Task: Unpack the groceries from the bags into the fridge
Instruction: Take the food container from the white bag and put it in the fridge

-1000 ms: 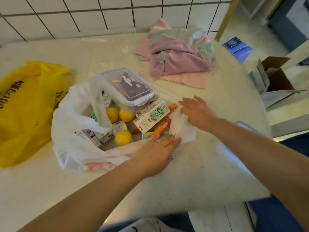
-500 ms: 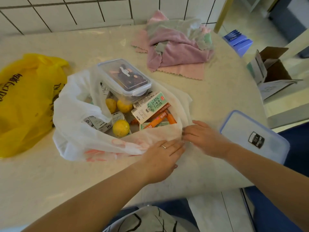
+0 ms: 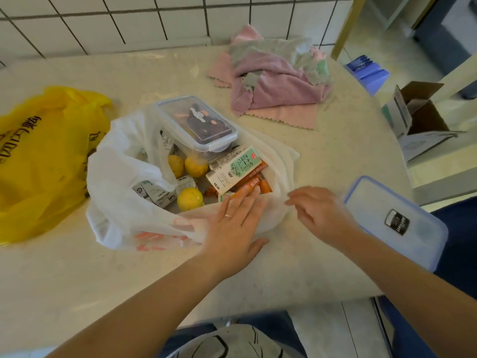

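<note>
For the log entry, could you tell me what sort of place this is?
Probably a home kitchen or dining corner: a pale stone-look table against a white tiled wall, with a white grocery bag and cleaning cloths on it.

I see a cream, faintly speckled table [image 3: 322, 156] backed by a white tiled wall [image 3: 129, 19] with dark grout lines. Towards the table's left edge lies a bright yellow bag [image 3: 44, 161] with dark printed characters. Beside it, a translucent white bag [image 3: 124, 202] carries pale red print on its near side. Inside I make out yellow round fruits [image 3: 190, 198], orange packets [image 3: 254, 183], and a white carton [image 3: 236, 169] with a green pattern and a small red mark. A clear lidded box [image 3: 197, 125] shows dark contents. Near the far edge sit pink and grey-green cloths [image 3: 278, 78]. At the right edge, a frosted lid [image 3: 395, 223] has a blue rim and a black label.
</note>
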A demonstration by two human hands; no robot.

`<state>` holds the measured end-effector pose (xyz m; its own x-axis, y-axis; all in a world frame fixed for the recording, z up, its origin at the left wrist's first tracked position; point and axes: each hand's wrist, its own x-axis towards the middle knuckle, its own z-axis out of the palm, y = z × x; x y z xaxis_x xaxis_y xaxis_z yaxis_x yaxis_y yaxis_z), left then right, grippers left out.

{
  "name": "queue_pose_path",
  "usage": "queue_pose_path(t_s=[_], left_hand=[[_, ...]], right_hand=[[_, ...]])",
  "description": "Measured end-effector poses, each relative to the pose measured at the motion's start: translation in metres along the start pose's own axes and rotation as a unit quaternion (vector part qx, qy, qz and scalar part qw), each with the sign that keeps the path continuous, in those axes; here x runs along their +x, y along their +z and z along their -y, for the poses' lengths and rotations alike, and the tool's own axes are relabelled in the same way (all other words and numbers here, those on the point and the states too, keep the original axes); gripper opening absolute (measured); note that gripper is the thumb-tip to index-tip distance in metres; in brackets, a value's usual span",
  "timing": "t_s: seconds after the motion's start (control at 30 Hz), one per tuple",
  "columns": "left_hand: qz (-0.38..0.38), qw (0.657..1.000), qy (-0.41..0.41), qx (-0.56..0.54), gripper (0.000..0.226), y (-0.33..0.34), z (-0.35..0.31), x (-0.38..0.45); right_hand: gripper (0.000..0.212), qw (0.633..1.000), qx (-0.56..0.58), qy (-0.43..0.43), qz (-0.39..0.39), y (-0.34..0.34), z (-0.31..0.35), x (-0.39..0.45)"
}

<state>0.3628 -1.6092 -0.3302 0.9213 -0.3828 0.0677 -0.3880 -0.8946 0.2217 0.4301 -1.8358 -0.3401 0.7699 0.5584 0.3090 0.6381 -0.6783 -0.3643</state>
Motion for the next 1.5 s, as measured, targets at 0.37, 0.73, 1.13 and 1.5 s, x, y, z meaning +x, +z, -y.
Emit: queue_pose_path(t_s=[0.37,0.73,1.13,1.5], left_hand=[[-0.179,0.836,-0.345,-0.387,0.084,-0.055,0.067,0.064],[-0.169,0.724,-0.438,-0.505,0.078,-0.043,0.097,0.095],[-0.292,0.682,-0.289,-0.605,0.060,-0.141,0.092,0.089],[-0.451,0.589,-0.179,-0.646,0.038,-0.252,0.082,-0.016]], right_hand=[[0.058,0.955,0.144,0.222,0.133,0.012,0.048,0.165],[0.062,0.936,0.165,0.265,0.163,0.050,0.033,0.207],[0.055,0.905,0.370,0.180,-0.108,-0.017,0.090,0.215],[0.062,0.853,0.513,-0.034,-0.093,-0.084,0.216,0.234]])
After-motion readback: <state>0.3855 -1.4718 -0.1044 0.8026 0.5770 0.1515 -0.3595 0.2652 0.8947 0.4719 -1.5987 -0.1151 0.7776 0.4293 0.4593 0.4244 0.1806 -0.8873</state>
